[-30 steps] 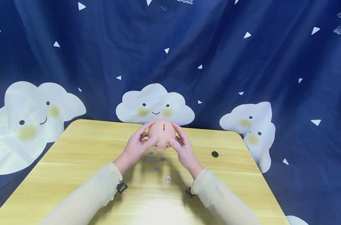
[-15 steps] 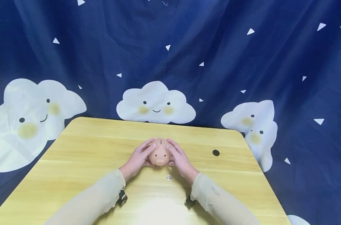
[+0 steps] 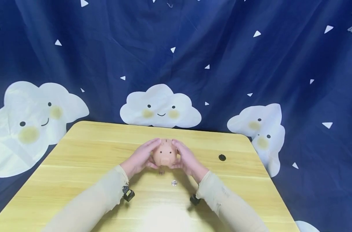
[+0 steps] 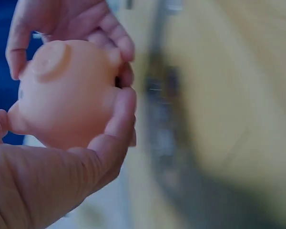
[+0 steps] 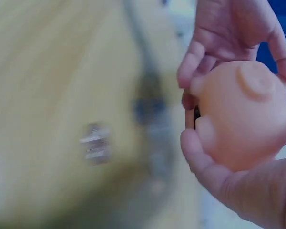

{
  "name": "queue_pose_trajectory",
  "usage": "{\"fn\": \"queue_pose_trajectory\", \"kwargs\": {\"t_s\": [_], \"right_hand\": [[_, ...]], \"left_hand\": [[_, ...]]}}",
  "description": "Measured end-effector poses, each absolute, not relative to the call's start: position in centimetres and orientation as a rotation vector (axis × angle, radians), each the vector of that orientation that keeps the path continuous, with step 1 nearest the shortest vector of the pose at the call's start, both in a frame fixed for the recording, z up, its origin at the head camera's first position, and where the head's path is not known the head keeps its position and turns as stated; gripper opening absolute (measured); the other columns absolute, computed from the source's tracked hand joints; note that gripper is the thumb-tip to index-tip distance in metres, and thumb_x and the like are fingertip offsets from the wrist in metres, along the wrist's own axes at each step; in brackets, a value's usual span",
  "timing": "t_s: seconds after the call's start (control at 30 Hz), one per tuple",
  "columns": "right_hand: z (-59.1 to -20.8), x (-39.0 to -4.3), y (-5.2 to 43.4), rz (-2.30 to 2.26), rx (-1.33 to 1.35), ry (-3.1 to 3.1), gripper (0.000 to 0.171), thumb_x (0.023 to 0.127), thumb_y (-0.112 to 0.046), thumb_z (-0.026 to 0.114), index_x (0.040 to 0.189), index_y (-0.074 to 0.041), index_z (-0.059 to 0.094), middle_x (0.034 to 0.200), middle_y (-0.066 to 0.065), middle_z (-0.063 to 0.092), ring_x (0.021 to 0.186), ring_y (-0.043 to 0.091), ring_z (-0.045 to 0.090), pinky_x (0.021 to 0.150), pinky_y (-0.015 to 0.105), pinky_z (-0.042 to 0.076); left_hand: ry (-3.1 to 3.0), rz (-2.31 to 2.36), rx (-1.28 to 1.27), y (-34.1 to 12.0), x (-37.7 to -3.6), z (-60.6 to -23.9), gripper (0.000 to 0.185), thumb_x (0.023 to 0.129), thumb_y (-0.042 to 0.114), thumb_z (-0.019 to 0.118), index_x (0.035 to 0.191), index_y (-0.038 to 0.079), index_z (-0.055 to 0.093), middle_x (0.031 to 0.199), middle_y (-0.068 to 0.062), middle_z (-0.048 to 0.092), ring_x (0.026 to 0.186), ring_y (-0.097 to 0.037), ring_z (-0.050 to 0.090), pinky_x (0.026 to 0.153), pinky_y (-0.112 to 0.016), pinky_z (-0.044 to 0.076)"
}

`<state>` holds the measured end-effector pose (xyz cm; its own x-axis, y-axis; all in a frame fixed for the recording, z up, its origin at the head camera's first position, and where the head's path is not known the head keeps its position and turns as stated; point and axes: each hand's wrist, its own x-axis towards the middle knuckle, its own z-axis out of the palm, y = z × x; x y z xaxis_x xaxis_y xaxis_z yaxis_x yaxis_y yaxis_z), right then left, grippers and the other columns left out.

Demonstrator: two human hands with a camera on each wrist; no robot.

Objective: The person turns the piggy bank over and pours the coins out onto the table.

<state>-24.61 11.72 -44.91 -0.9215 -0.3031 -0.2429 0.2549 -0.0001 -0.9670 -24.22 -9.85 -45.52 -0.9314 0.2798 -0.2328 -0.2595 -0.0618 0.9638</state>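
In the head view your left hand and right hand cup the pink piggy bank at frame centre above the table, coins just below; both wrist views show fingers curled round it.

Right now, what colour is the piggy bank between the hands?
Peach-pink all over; the piggy bank shows best in the left wrist view.
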Motion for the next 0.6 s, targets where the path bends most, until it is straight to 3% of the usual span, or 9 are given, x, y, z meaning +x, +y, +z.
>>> {"fn": "queue_pose_trajectory", "kwargs": {"t_s": [0.13, 0.23, 0.33, 0.43, 0.6], "right_hand": [[-42.5, -23.8, 11.6, -2.189, -0.438, 2.087, 0.066, 0.107, -0.038, 0.057, 0.166, -0.014, 0.037, 0.167, 0.024, 0.040, 0.126, 0.042, 0.066, 0.092, 0.042, 0.064], [-43.1, -23.2, 11.4, -2.264, -0.716, 2.236, 0.062, 0.108, -0.025, 0.053, 0.165, -0.006, 0.037, 0.164, 0.025, 0.044, 0.133, 0.043, 0.061, 0.100, 0.039, 0.062], [-45.3, -22.8, 11.3, -2.181, -0.507, 2.269, 0.060, 0.110, -0.035, 0.054, 0.165, -0.014, 0.040, 0.163, 0.019, 0.048, 0.125, 0.035, 0.066, 0.095, 0.038, 0.063], [-47.7, -22.8, 11.2, -2.023, -0.195, 2.188, 0.061, 0.111, -0.050, 0.052, 0.165, -0.024, 0.041, 0.160, 0.016, 0.052, 0.112, 0.022, 0.068, 0.088, 0.037, 0.064], [-49.5, -23.1, 11.0, -1.995, -0.137, 2.100, 0.066, 0.111, -0.053, 0.051, 0.167, -0.021, 0.036, 0.158, 0.025, 0.050, 0.102, 0.025, 0.072, 0.082, 0.043, 0.066]], "left_hand": [[2.134, 2.143, 0.362, -10.0, -23.8, -42.4, 0.068, 0.106, 0.038, 0.067, 0.166, 0.021, 0.041, 0.168, -0.018, 0.041, 0.119, -0.042, 0.068, 0.089, -0.045, 0.067], [2.336, 2.180, 0.550, -9.9, -23.0, -42.4, 0.065, 0.103, 0.023, 0.071, 0.163, 0.020, 0.046, 0.167, -0.014, 0.044, 0.119, -0.041, 0.068, 0.089, -0.041, 0.067], [2.260, 2.167, 0.415, -9.6, -22.6, -45.1, 0.066, 0.106, 0.031, 0.068, 0.165, 0.018, 0.042, 0.169, -0.016, 0.041, 0.126, -0.039, 0.066, 0.094, -0.042, 0.066], [2.041, 2.160, 0.108, -9.5, -22.5, -48.4, 0.067, 0.109, 0.043, 0.061, 0.167, 0.019, 0.038, 0.166, -0.020, 0.044, 0.118, -0.035, 0.071, 0.092, -0.046, 0.067], [1.878, 2.222, 0.032, -9.4, -22.8, -50.8, 0.073, 0.107, 0.048, 0.062, 0.167, 0.017, 0.035, 0.160, -0.028, 0.047, 0.100, -0.034, 0.077, 0.083, -0.056, 0.067]]}}
